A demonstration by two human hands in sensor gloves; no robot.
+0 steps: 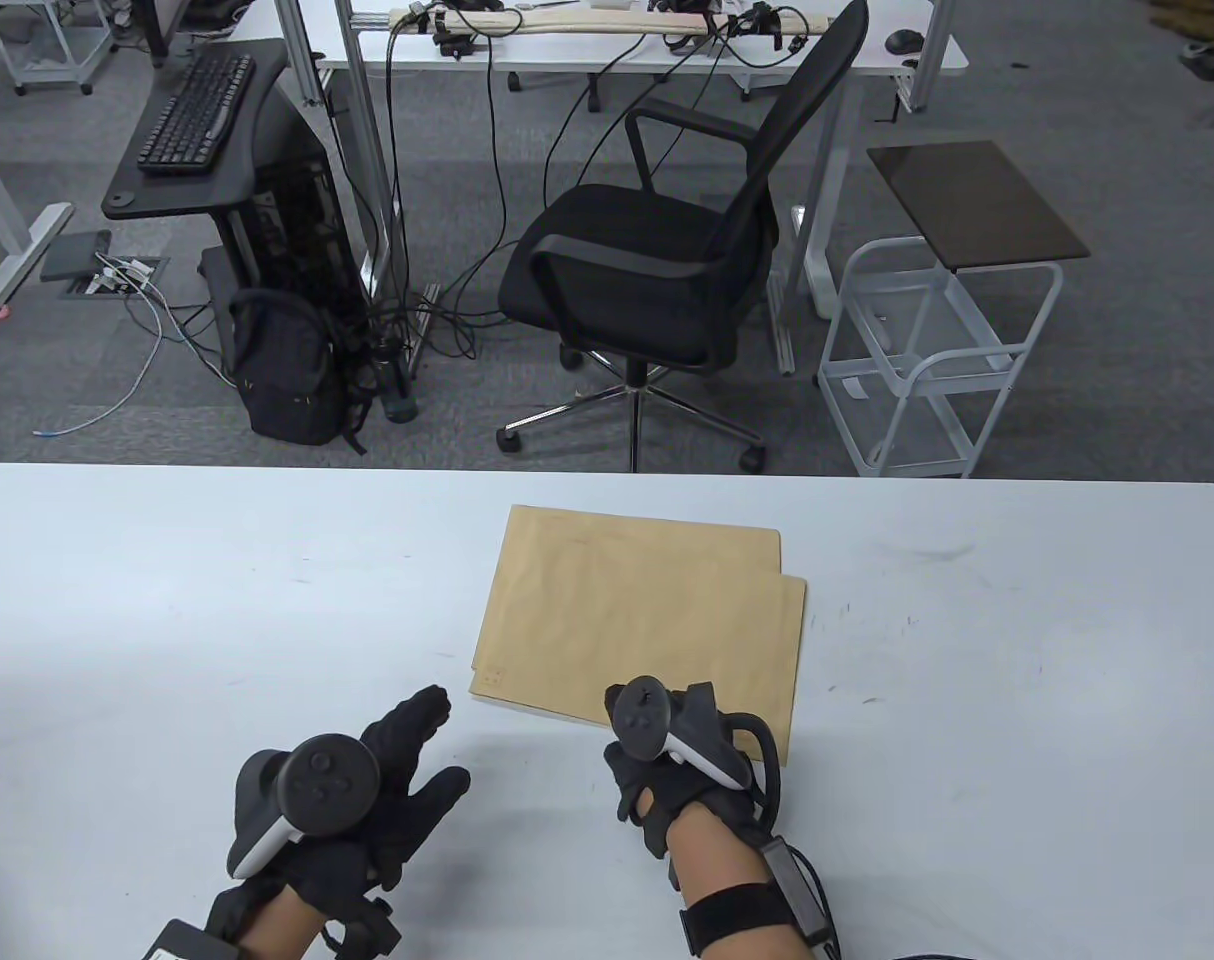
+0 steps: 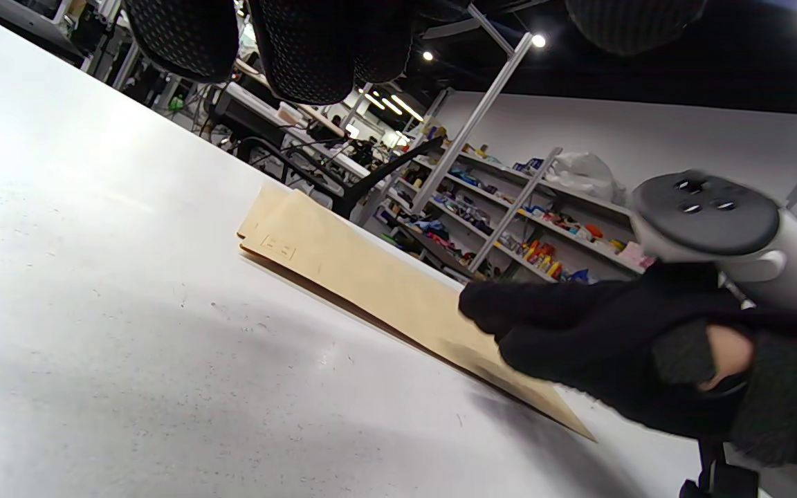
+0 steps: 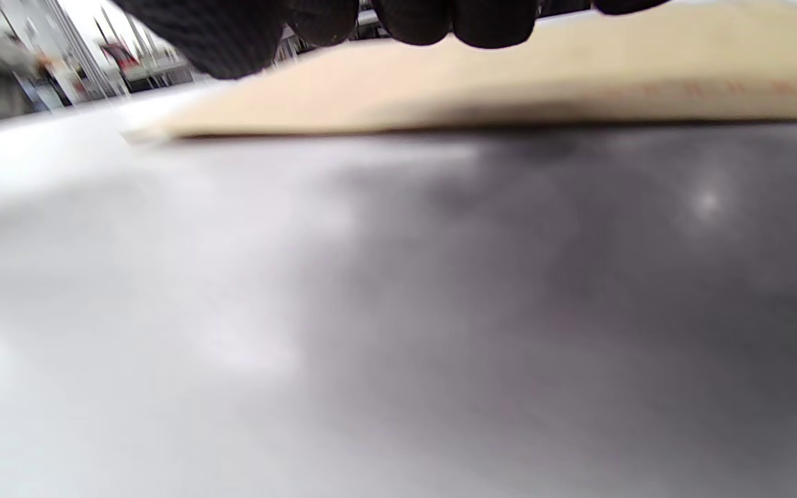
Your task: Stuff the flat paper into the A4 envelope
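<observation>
Two tan A4 envelopes lie stacked and a little offset in the middle of the white table (image 1: 167,600). The top envelope (image 1: 637,630) also shows in the left wrist view (image 2: 357,270) and the right wrist view (image 3: 509,90). My right hand (image 1: 632,775) grips its near edge, fingers curled over it (image 2: 502,325), and that edge looks slightly raised with a shadow under it. My left hand (image 1: 429,755) hovers open just left of the envelope's near corner, fingers spread. No loose sheet of paper is in view.
The lower envelope (image 1: 667,535) sticks out at the far side. A black office chair (image 1: 657,260) and a white cart (image 1: 942,350) stand on the floor beyond the table's far edge.
</observation>
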